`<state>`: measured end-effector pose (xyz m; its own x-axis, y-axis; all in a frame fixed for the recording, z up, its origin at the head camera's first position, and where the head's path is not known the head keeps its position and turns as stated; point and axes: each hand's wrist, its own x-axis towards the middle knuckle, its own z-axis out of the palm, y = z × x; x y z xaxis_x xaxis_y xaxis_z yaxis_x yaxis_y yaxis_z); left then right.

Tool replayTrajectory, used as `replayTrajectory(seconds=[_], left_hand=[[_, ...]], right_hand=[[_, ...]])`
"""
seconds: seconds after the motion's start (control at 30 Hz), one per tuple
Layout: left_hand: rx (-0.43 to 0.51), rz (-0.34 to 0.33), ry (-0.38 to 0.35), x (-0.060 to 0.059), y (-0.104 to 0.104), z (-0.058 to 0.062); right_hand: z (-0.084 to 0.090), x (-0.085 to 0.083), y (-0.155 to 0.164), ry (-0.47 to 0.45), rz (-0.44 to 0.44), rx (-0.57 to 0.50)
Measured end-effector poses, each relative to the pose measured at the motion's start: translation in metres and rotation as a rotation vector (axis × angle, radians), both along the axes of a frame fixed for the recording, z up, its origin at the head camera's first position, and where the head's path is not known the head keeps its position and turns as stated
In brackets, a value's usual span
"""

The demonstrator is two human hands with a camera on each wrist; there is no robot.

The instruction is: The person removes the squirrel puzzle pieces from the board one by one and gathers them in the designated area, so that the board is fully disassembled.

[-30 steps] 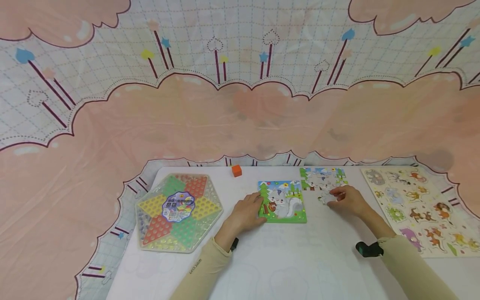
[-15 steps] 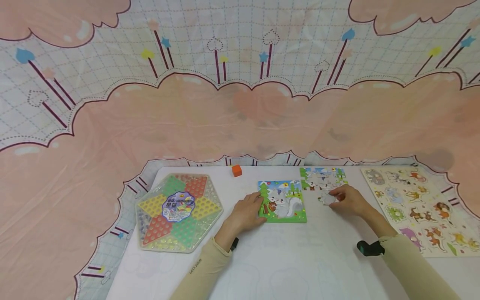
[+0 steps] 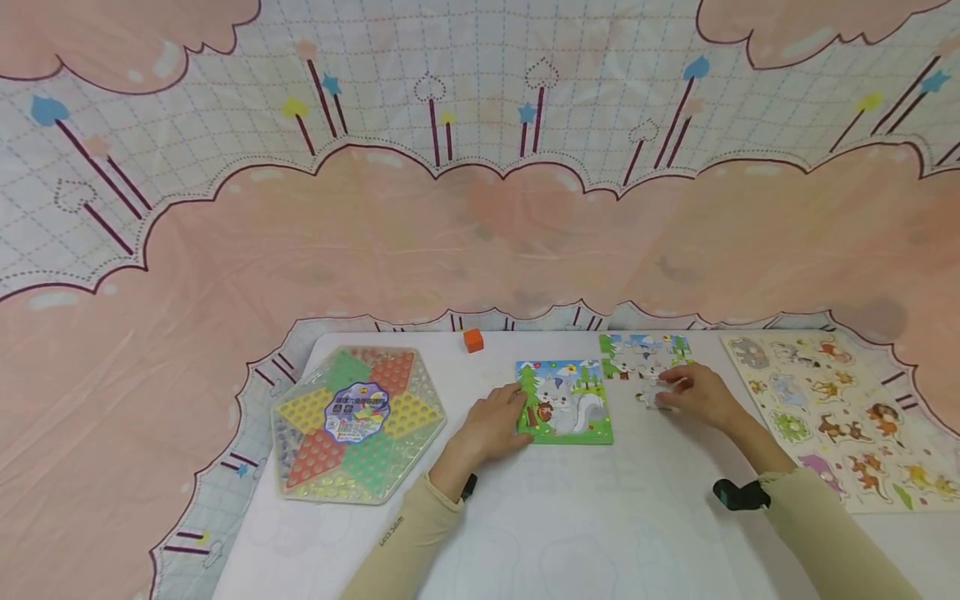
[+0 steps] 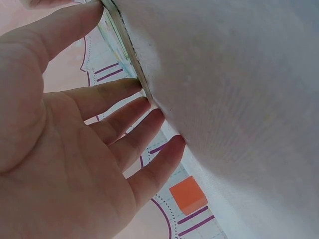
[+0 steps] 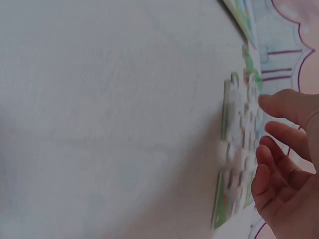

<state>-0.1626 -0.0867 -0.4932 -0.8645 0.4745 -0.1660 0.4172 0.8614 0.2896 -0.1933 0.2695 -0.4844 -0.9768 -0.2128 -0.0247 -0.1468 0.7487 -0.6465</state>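
The loose puzzle piece (image 3: 651, 395) sat mid-right of the frame on the white desk (image 3: 585, 517), right under the fingertips of the right hand (image 3: 701, 397), just below the half-built puzzle (image 3: 647, 357). That grip looked loosely curled over the piece; whether it truly pinched it, I couldn't tell. The left hand (image 3: 491, 425), fingers straight, pressed the left edge of the squirrel puzzle board (image 3: 566, 403) just left of it. Further out were an orange cube (image 3: 472, 340), a hexagonal checkers board (image 3: 356, 425) and an animal peg board (image 3: 832, 412) far right.
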Motion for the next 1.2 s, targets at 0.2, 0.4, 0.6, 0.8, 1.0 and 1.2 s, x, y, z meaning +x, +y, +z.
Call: replayTrajectory(seconds=[0.2, 0.4, 0.6, 0.8, 1.0, 1.2], left_hand=[[-0.003, 0.001, -0.006, 0.000, -0.001, 0.001], [-0.002, -0.011, 0.003, -0.002, 0.000, 0.003], [0.012, -0.010, 0.005, -0.004, -0.001, 0.003], [0.034, -0.005, 0.001, -0.001, -0.002, 0.001], [0.042, -0.005, 0.001, -0.001, -0.002, 0.000], [0.040, -0.008, -0.001, -0.001, -0.002, 0.002]], right_hand=[[0.008, 0.000, -0.027, -0.012, 0.003, -0.079], [0.005, 0.000, -0.052, -0.022, 0.017, -0.136], [-0.001, 0.001, -0.071, -0.035, 0.043, -0.175], [-0.005, 0.003, -0.092, -0.041, 0.076, -0.192], [-0.006, 0.003, -0.113, -0.020, 0.141, -0.211], [-0.010, 0.004, -0.133, -0.032, 0.197, -0.190]])
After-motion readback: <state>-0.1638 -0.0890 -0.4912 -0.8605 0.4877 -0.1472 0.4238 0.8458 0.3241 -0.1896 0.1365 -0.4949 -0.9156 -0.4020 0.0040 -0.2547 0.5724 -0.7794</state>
